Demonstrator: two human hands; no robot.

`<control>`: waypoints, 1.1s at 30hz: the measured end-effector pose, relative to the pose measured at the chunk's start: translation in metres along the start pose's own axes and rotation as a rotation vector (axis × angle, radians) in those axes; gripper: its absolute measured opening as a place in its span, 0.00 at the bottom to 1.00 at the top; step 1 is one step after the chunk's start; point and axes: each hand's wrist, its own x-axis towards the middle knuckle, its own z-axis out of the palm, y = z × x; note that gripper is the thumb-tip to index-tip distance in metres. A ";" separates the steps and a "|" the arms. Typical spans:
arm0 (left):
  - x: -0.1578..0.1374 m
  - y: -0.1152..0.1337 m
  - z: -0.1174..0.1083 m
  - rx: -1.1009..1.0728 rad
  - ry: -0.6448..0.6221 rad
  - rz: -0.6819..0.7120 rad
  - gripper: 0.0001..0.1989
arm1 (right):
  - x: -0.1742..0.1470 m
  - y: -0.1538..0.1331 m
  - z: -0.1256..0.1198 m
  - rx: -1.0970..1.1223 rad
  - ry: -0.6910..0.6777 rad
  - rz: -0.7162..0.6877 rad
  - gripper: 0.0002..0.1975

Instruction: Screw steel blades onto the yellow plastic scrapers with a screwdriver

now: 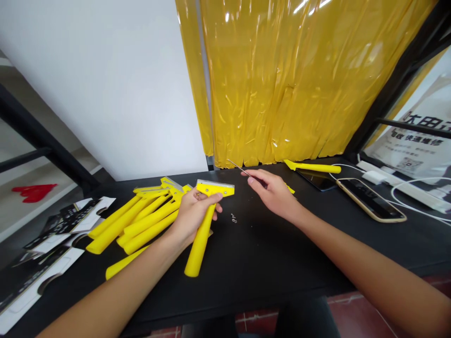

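Observation:
My left hand point(197, 206) is closed round the neck of a yellow scraper point(199, 244), its thumb on the head. A metal plate held by small screws runs along that head, and the handle slants down toward me. Between the fingertips of my right hand point(273, 190) is a thin-shafted screwdriver point(239, 167); its tip points up and left, apart from the scraper, and its handle is mostly hidden. Several small screws and nuts point(233, 218) lie on the black table point(275, 263) between my hands. Left of my left hand, several more yellow scrapers point(148, 220) are heaped together.
Black-and-white cardboard packages point(52, 263) lie at the left. At the back right are another yellow scraper point(313, 167), a dark tablet-like device point(317, 180), a phone point(373, 199) and a white power strip point(405, 185) with cables. A yellow plastic curtain point(282, 84) hangs behind.

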 end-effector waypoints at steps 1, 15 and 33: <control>0.002 0.001 -0.002 -0.013 0.018 0.015 0.15 | 0.000 0.000 -0.003 -0.084 -0.007 -0.076 0.15; 0.013 -0.003 -0.010 -0.060 0.113 0.115 0.18 | -0.009 -0.007 -0.006 -0.295 -0.139 -0.212 0.07; 0.011 0.000 -0.009 -0.019 0.098 0.138 0.16 | -0.008 -0.006 -0.007 -0.316 -0.147 -0.253 0.06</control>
